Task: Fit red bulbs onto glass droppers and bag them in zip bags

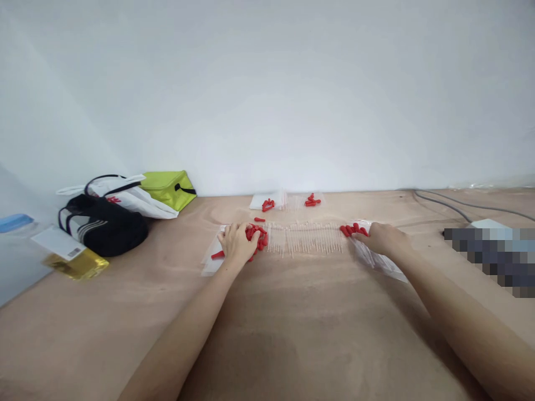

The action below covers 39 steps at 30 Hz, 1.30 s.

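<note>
Red bulbs [263, 243]: heaped at the left end of the tubes [313, 238], beside and under our left hand.
Left hand [238, 243]: laid over the heap, thumb and forefinger apart with bulbs between; we cannot tell whether it pinches one.
Right bulbs [345, 231]: a small cluster at the tubes' other end, by our right hand.
Right hand [387, 238]: fingers gathered narrow at the right bag [388, 269]; we cannot tell what they grip.
Tubes: side by side in an uneven row between our hands, loose as far as we can see.
Left bag [210, 268]: lies partly under our left hand; dragging it could scatter the heap into the row.
Stray bulb [259, 219]: just behind the heap; a knuckle could knock it rolling.
Main risk: the tubes look slim and perhaps brittle, so a sideways sweep of either hand could skew or crack them.
Rear bags [256, 201]: near the wall, bulbs upon them.
Worktop [292, 323]: also carries black, white and green bags at our left.
</note>
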{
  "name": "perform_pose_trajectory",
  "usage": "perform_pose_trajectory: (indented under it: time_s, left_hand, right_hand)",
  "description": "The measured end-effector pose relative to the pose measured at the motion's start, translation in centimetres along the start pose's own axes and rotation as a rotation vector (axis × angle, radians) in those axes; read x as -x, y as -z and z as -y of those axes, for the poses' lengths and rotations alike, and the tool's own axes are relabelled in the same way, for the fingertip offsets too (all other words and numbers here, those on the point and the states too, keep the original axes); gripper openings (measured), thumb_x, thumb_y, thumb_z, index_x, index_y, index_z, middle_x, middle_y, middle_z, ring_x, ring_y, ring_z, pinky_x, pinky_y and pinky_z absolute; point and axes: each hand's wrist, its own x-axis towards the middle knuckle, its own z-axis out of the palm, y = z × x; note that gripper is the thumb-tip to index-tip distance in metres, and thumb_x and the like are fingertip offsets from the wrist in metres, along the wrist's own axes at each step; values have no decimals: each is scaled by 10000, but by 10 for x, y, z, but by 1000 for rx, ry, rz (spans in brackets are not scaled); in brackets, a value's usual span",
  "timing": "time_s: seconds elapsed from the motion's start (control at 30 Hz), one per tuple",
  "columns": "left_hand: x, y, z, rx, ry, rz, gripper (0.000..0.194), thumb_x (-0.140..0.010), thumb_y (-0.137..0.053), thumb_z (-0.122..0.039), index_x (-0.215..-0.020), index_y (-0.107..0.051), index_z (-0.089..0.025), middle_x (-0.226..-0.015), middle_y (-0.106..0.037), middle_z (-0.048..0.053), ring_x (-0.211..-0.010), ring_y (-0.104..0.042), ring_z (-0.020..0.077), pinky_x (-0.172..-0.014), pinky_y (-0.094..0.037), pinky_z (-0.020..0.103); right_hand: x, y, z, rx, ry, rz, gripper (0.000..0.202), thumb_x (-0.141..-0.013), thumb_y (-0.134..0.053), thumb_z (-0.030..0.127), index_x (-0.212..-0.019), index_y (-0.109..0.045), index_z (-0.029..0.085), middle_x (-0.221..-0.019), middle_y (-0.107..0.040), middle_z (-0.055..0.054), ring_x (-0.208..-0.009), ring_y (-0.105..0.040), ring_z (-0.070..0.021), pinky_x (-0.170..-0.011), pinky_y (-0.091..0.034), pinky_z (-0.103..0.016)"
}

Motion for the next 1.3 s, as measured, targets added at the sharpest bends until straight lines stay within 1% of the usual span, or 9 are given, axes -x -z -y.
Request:
perform_pose_trajectory:
  time_s: [0.13,0.27,0.43,0.6,0.77,0.87,1.1,1.2,1.3]
  left_hand:
    - [-9,-7,0,-1,-32,2,170,-751,-516,-346,-757,-628,-218,-875,-602,76,-913,-486,293,-762,-309,444]
    - [-7,-2,-4,24,-148,-158,149,-772,-481,-250,-792,-613,-187,-859,-599,86,-869,-508,276,-750,-353,428]
    - [21,18,-14,122,-588,-193,160,-770,-425,-166,-652,-534,-162,-681,-551,63,-706,-526,202,-695,-433,333]
    - [62,25,-27,190,-927,-8,203,-766,-393,-97,-606,-495,-171,-592,-510,21,-624,-527,155,-837,-429,339]
    - [74,22,-26,297,-753,247,162,-808,-483,-282,-689,-506,-174,-694,-573,31,-658,-556,162,-613,-467,275]
    - [70,21,-17,448,-675,377,160,-785,-548,-330,-841,-536,-181,-833,-613,35,-746,-583,159,-658,-477,268]
    - [63,7,-4,588,-703,277,170,-811,-535,-260,-943,-625,-202,-1039,-608,63,-989,-526,180,-868,-428,343]
    - [64,6,-7,576,-700,251,136,-820,-521,-244,-844,-646,-197,-1008,-619,55,-974,-521,182,-868,-405,352]
    - [66,9,-11,527,-619,279,121,-829,-500,-243,-845,-611,-197,-906,-638,32,-900,-540,174,-827,-390,346]
  right_hand:
    - [5,-1,13,-14,32,-146,398,-763,-383,492,-807,-619,175,-817,-648,-119,-767,-593,-263,-593,-362,-312]
    - [13,-8,26,-110,172,-185,309,-780,-382,382,-744,-629,199,-786,-649,-76,-774,-584,-222,-641,-348,-298]
    - [17,-15,36,-117,141,-128,299,-765,-390,349,-679,-635,200,-763,-641,-72,-803,-575,-233,-719,-346,-350]
    - [12,-16,38,-183,89,-52,306,-745,-401,376,-658,-635,198,-812,-635,-90,-831,-571,-255,-727,-368,-393]
    - [8,-15,39,-219,62,-32,294,-735,-406,365,-685,-642,197,-807,-628,-102,-822,-569,-282,-748,-355,-477]
    - [8,-16,41,-206,44,-38,287,-731,-410,351,-679,-633,177,-807,-625,-111,-806,-571,-280,-745,-350,-486]
    - [11,-19,44,-199,70,-147,313,-767,-374,339,-645,-602,163,-750,-629,-109,-780,-571,-270,-753,-327,-451]
    - [18,-23,45,-322,231,-332,262,-787,-377,308,-718,-577,153,-784,-631,-109,-791,-564,-234,-722,-346,-352]
    - [37,-34,46,-483,562,-476,209,-821,-383,289,-757,-533,159,-757,-625,-76,-728,-559,-179,-702,-342,-302]
